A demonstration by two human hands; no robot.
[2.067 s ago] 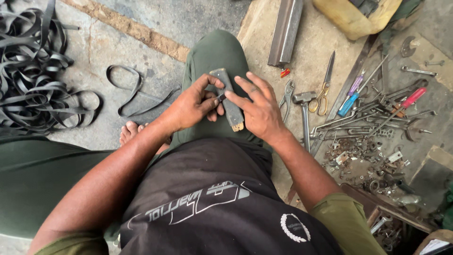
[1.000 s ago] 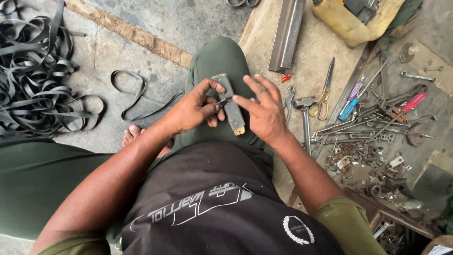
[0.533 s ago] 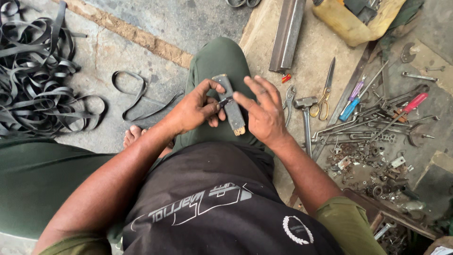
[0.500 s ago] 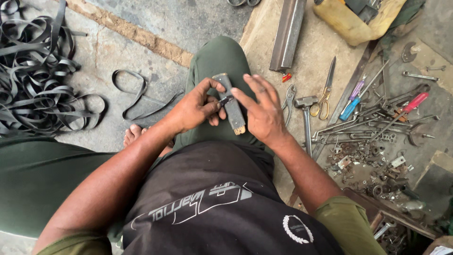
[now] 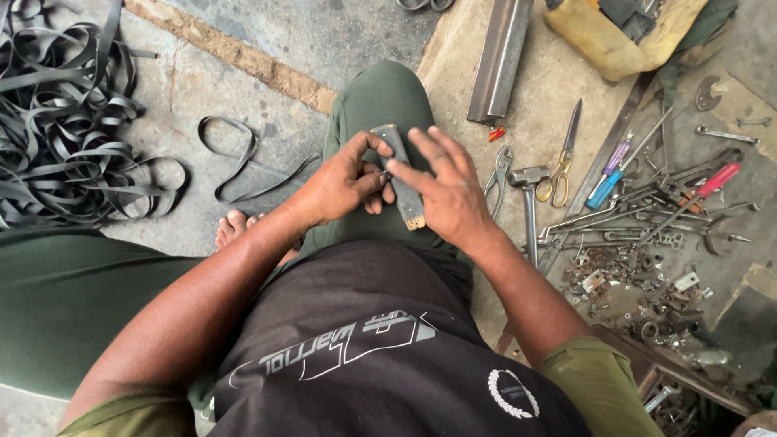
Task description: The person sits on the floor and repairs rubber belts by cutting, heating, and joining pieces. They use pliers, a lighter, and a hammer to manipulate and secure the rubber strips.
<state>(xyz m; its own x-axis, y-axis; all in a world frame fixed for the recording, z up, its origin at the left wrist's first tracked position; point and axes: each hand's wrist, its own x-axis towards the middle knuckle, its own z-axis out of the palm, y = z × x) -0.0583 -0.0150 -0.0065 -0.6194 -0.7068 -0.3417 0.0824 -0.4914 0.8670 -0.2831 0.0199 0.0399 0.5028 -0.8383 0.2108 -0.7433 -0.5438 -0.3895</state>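
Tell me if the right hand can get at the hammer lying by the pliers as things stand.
Probably yes: the hammer lies uncovered on the floor just beside the right hand, nothing between them. But that hand rests on the grey bar on the knee, so it must let go first.

Floor: rough grey concrete (image 5: 243,89), cracked, with a brownish raised strip (image 5: 235,55) running diagonally across it. Left: loose heap of black rubber strips (image 5: 65,129); one looped black strip (image 5: 243,162) lies apart. Right: worn tan board (image 5: 550,105) bearing a grey steel angle bar (image 5: 498,61), scattered hand tools and small rusty metal parts (image 5: 639,275). Light: even, diffuse daylight.
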